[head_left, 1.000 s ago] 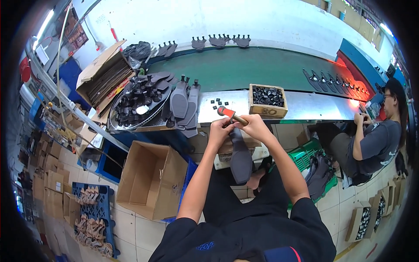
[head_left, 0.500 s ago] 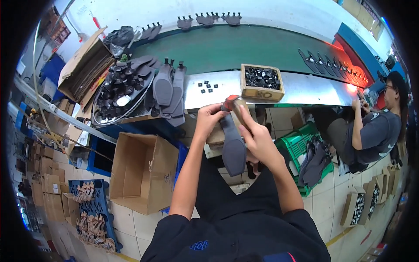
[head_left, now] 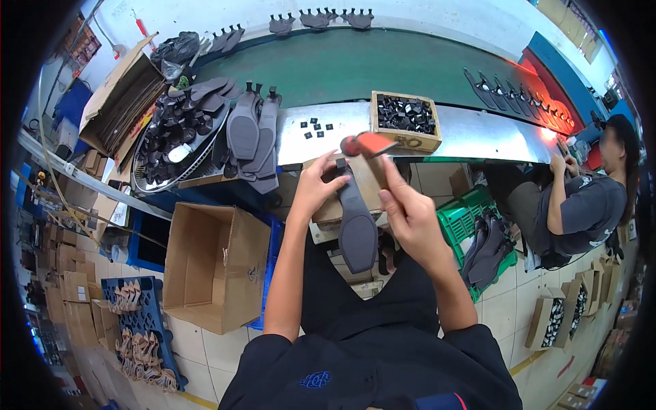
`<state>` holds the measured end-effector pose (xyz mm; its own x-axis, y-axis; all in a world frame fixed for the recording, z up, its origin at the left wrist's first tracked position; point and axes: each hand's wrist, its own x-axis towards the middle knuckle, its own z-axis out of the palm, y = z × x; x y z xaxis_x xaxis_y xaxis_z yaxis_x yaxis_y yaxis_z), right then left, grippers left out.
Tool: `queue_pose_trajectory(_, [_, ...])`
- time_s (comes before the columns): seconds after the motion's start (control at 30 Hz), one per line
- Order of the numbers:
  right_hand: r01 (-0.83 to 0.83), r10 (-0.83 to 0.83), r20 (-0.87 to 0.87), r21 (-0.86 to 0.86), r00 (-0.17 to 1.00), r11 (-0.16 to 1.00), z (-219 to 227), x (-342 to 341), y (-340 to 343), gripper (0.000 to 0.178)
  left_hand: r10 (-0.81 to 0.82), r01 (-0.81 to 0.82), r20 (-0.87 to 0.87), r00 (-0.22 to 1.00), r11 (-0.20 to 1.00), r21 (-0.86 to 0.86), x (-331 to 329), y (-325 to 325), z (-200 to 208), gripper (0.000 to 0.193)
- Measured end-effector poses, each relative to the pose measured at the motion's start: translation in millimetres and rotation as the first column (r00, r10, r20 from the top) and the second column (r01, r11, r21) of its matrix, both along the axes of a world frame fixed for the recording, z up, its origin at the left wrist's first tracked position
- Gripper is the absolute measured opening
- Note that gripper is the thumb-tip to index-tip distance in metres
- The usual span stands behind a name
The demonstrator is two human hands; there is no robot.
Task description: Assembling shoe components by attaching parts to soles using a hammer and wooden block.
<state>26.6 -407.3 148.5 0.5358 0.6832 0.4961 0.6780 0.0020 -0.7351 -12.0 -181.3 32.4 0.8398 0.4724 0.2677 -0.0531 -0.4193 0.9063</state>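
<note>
A dark grey shoe sole with a heel (head_left: 359, 239) lies over a light wooden block (head_left: 367, 183) in front of me, toe toward my lap. My left hand (head_left: 316, 188) grips its heel end, thumb along the narrow part. In my right hand (head_left: 413, 215) is a hammer (head_left: 374, 143) with a red head and wooden handle; its head hangs just above the heel, apart from it. Several small black square heel tips (head_left: 316, 126) lie on the metal bench top. Beside them stands a wooden box (head_left: 410, 140) filled with black heel tips.
Stacked soles (head_left: 246, 133) and a wire basket (head_left: 145, 183) of heels crowd the bench's left. Behind runs a green conveyor belt (head_left: 328, 72). A cardboard carton (head_left: 184, 301) stands left, a green crate (head_left: 458, 217) with soles right. A co-worker (head_left: 594, 198) sits at right.
The hammer has lifted off the heel and its head has turned rightward. My left hand has opened up slightly around the heel end, and the sole has shifted a little left.
</note>
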Motion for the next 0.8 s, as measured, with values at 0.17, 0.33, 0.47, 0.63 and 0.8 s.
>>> queue_pose_trajectory(0.17, [0.041,-0.040,-0.057,0.015,0.998,0.999,-20.4,0.3,-4.2,0.052,0.004,0.015,-0.092,0.996,0.980,0.200,-5.4,-0.6,-13.5,0.103])
queue_pose_trajectory(0.33, [0.049,-0.047,0.067,-0.023,0.997,0.999,-29.1,-0.5,-4.8,0.050,0.076,0.007,-0.201,0.977,0.924,0.382,-6.7,-5.2,-11.5,0.115])
queue_pose_trajectory(0.47, [0.017,-0.023,0.056,0.109,0.998,0.994,-17.4,-10.2,-28.4,0.048,0.091,-0.022,-0.158,0.983,0.921,0.390,-8.0,-4.2,-11.8,0.116])
queue_pose_trajectory(0.63, [0.029,-0.024,0.174,-0.028,0.984,0.999,-35.3,4.5,9.6,0.047,0.083,-0.005,-0.187,0.979,0.925,0.381,-8.7,-6.6,-7.8,0.118])
queue_pose_trajectory(0.8, [0.059,-0.061,0.232,0.018,0.971,0.998,12.0,-0.1,-0.8,0.047,0.076,-0.004,-0.206,0.976,0.945,0.327,-10.5,-1.8,-17.6,0.118])
